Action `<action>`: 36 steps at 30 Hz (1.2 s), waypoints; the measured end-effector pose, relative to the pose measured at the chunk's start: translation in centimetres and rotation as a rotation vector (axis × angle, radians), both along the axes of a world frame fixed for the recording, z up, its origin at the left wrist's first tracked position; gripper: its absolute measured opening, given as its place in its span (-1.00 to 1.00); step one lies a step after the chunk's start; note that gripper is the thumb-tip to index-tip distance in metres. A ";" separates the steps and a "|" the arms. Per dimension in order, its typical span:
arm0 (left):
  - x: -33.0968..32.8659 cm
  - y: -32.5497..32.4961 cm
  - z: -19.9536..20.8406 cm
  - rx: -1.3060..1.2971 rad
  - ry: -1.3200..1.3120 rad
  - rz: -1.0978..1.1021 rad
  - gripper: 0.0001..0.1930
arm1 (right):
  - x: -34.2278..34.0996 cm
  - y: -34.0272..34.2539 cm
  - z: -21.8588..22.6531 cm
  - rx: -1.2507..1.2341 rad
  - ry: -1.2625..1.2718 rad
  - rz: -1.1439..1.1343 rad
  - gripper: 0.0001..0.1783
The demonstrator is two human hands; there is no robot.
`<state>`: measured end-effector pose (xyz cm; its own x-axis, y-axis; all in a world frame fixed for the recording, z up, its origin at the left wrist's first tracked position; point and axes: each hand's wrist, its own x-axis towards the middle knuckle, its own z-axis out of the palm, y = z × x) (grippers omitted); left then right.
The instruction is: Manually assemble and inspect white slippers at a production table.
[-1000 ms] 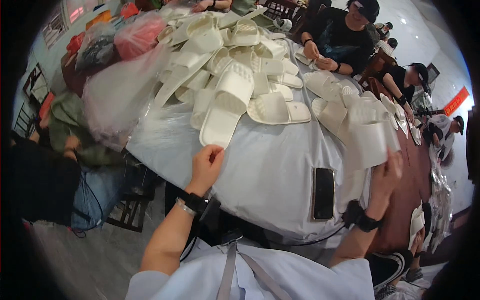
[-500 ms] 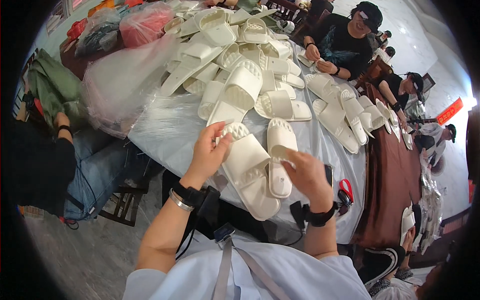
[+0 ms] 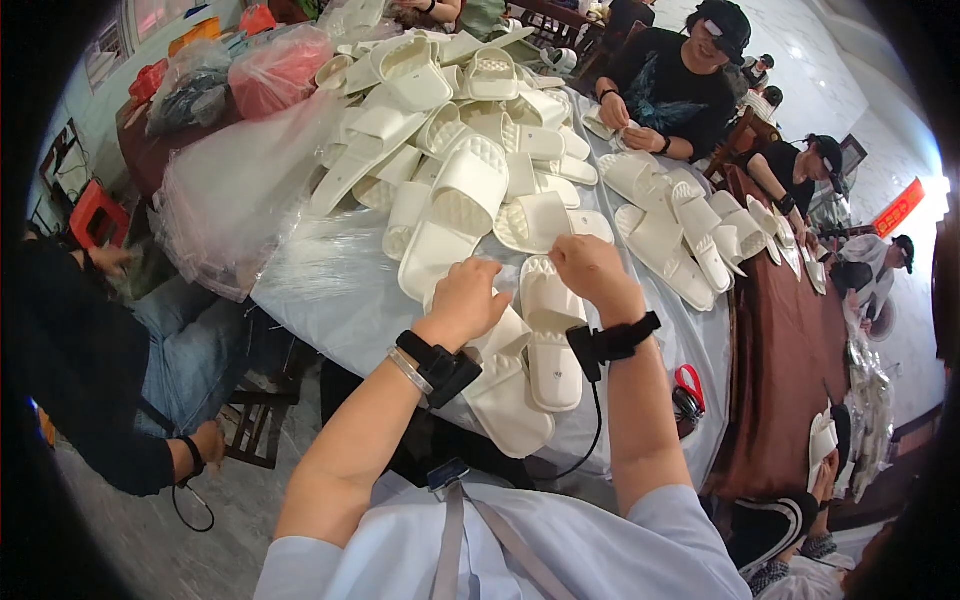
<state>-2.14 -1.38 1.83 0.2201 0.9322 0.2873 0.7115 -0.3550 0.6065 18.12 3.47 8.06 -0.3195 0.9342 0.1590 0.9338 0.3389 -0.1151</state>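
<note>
Two cream slippers lie side by side at the table's near edge: a left slipper [image 3: 508,405] and a right slipper [image 3: 555,372], toes away from me. My left hand [image 3: 466,302] is over the far end of the left slipper, thumb and forefinger apart, other fingers hidden. Beyond the right slipper's toe, my right hand [image 3: 596,272] is curled downward by a slipper lying crosswise [image 3: 535,222] at the pile's near side. Its fingertips are hidden, so what they hold cannot be made out. Both wrists carry black straps with small devices.
A heap of cream slippers [image 3: 455,190] covers the table's middle, with more slippers [image 3: 665,235] at right. Clear plastic bags [image 3: 235,190] lie at left. A red-corded black object [image 3: 688,400] rests by the right edge. Co-workers sit left and right; one person [image 3: 670,90] handles something pale.
Both hands have moved: my right hand off the right slipper toward the pile, my left over the left slipper's far end. At left, a co-worker's green cloth has gone from its raised place.
</note>
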 end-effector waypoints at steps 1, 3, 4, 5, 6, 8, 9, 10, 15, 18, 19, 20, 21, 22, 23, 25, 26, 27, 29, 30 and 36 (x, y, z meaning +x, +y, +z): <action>0.1 0.2 -0.1 0.000 0.003 0.000 -0.62 | -0.4 0.4 -0.5 -0.057 0.025 0.002 -0.73; 0.5 0.6 -0.3 -0.010 0.152 0.011 -0.62 | -1.1 0.8 -1.5 -0.126 0.049 -0.028 -0.71; 0.6 0.9 0.3 -0.009 0.154 0.010 -0.62 | -1.0 0.8 -2.0 -0.125 0.051 -0.028 -0.71; 0.8 1.2 1.1 -0.121 0.200 -0.026 -0.60 | -0.9 0.7 -2.7 -0.137 0.083 -0.018 -0.71; 0.9 1.4 1.6 -0.232 0.245 -0.063 -0.58 | -0.6 0.7 -3.4 -0.148 0.116 -0.008 -0.70; 1.0 1.5 1.3 -0.203 0.235 -0.040 -0.61 | -0.8 0.4 -3.6 -0.139 0.110 -0.015 -0.71; 1.1 1.5 1.0 -0.175 0.221 -0.019 -0.64 | -0.6 0.2 -3.5 -0.167 0.133 -0.034 -0.70; 1.1 1.5 0.7 -0.175 0.224 -0.022 -0.64 | -0.7 -0.2 -3.1 -0.197 0.156 -0.054 -0.69; 1.0 1.7 -0.1 -0.241 0.085 0.055 -0.82 | -0.6 -1.8 -2.8 -0.205 0.272 -0.017 -0.59; 0.9 1.8 -0.6 -0.141 -0.132 0.120 -0.85 | -0.4 -1.9 -3.4 -0.145 0.313 0.026 -0.51; 0.9 1.8 -0.4 -0.135 -0.126 0.116 -0.85 | -0.2 -1.9 -3.4 -0.103 0.324 0.039 -0.47; 0.9 1.9 -0.3 -0.084 -0.260 0.123 -0.86 | -0.1 -2.0 -3.4 -0.097 0.330 0.037 -0.47; 0.9 1.9 -0.1 -0.033 -0.395 0.128 -0.86 | -0.1 -2.0 -3.2 -0.117 0.306 0.024 -0.49; 0.6 2.0 -0.2 -0.031 -0.394 0.130 -0.86 | -0.4 -2.0 -3.0 -0.143 0.278 0.014 -0.52; 0.4 2.1 -0.4 -0.004 -0.462 0.089 -0.86 | -0.8 -2.0 -2.7 -0.141 0.280 0.017 -0.52; 0.3 2.0 -0.2 0.024 -0.527 0.041 -0.86 | -1.3 -2.3 -2.1 -0.210 0.236 0.007 -0.64; 0.4 1.7 0.2 -0.014 -0.580 0.026 -0.85 | -1.3 -2.2 -2.5 -0.206 0.238 0.003 -0.64; 0.5 1.5 0.4 -0.053 -0.631 0.011 -0.84 | -1.1 -2.0 -3.5 -0.134 0.318 0.033 -0.70; 0.5 1.2 0.3 -0.071 -0.651 -0.003 -0.85 | -0.9 -1.8 -4.4 -0.055 0.400 0.065 -0.76; 0.5 1.2 0.2 -0.094 -0.674 -0.014 -0.85 | -0.8 -1.6 -4.7 -0.035 0.442 0.088 -0.78; 0.1 0.7 -0.9 -0.187 -0.746 -0.028 -0.88 | -2.3 -2.2 -5.3 0.025 0.735 0.141 -0.82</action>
